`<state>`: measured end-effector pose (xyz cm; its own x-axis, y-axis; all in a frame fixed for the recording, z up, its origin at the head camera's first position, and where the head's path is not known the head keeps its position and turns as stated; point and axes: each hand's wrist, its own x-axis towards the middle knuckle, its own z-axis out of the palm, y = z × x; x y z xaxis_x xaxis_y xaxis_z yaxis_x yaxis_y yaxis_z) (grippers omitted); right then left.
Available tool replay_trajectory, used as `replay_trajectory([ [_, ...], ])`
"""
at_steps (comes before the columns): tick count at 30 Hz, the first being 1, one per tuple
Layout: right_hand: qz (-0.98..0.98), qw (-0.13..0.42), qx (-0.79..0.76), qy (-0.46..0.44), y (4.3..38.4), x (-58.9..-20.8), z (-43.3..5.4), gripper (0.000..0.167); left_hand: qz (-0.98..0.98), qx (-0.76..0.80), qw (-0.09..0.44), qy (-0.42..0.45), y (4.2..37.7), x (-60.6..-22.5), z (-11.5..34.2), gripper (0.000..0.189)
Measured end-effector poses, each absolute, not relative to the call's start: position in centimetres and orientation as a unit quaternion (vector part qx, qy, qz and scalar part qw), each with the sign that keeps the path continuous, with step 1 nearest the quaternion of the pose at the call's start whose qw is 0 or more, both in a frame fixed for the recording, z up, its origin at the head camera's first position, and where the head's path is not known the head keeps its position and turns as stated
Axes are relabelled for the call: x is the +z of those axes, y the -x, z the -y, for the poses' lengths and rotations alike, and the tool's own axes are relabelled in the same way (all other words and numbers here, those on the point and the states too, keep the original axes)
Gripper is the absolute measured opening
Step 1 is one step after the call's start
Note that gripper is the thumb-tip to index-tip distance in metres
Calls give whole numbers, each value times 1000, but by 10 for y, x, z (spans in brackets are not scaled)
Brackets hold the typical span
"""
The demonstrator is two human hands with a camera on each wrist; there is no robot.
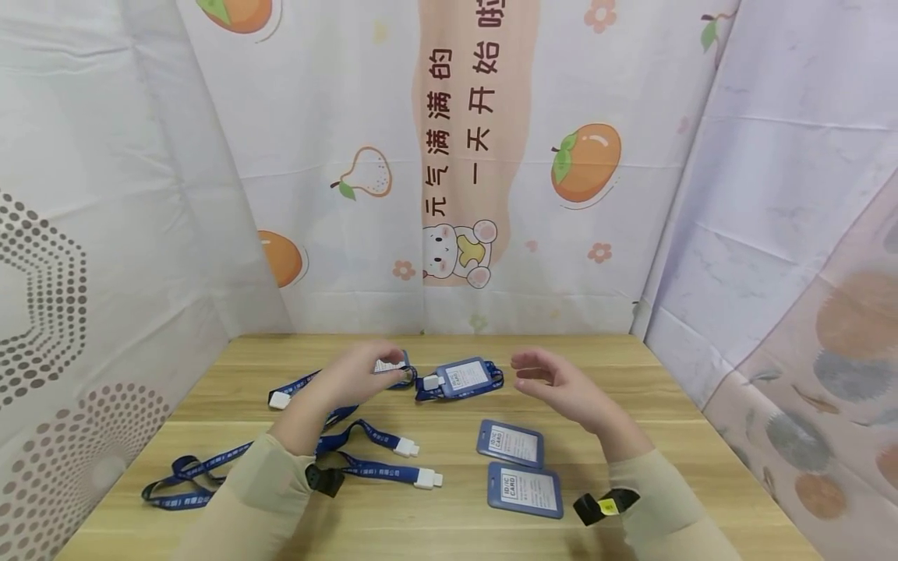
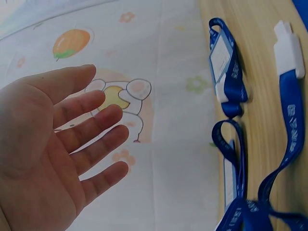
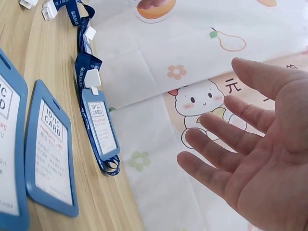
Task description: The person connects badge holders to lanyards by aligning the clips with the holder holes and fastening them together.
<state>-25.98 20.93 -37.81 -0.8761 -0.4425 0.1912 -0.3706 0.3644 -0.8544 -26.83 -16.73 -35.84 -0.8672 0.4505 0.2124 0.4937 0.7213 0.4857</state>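
My left hand [image 1: 359, 375] hovers over the back left of the table with fingers spread and relaxed, holding nothing. It partly hides a blue card holder [image 1: 397, 361] on a lanyard. My right hand [image 1: 561, 383], also holding nothing, is raised at the right with its fingers loosely extended. Between the hands lies a blue card holder with its lanyard folded round it [image 1: 468, 375]. Two card holders without lanyards, one farther back [image 1: 508, 442] and one nearer [image 1: 525, 489], lie below the right hand. In the right wrist view, their faces read "ID/IC CARD".
Blue lanyards [image 1: 382, 471] with white plastic clips [image 1: 425, 478] lie at the left, partly under my left forearm. One loop [image 1: 184, 499] reaches toward the left edge. A printed cloth [image 1: 337, 304] hangs behind the wooden table [image 1: 603, 351], with more cloth at both sides.
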Motion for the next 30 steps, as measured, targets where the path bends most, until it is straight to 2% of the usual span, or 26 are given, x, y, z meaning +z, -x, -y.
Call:
replay_trajectory([
  [9,-830,38,-504,235,254,-386,-220,45,921,-294,7,255,263,-373,158,19],
  [18,-832,46,-504,227,255,-395,-226,45,928,-290,-21,233,265,-389,155,29],
  [30,-835,52,-499,226,258,-399,-227,46,922,-272,-48,273,266,-395,153,26],
])
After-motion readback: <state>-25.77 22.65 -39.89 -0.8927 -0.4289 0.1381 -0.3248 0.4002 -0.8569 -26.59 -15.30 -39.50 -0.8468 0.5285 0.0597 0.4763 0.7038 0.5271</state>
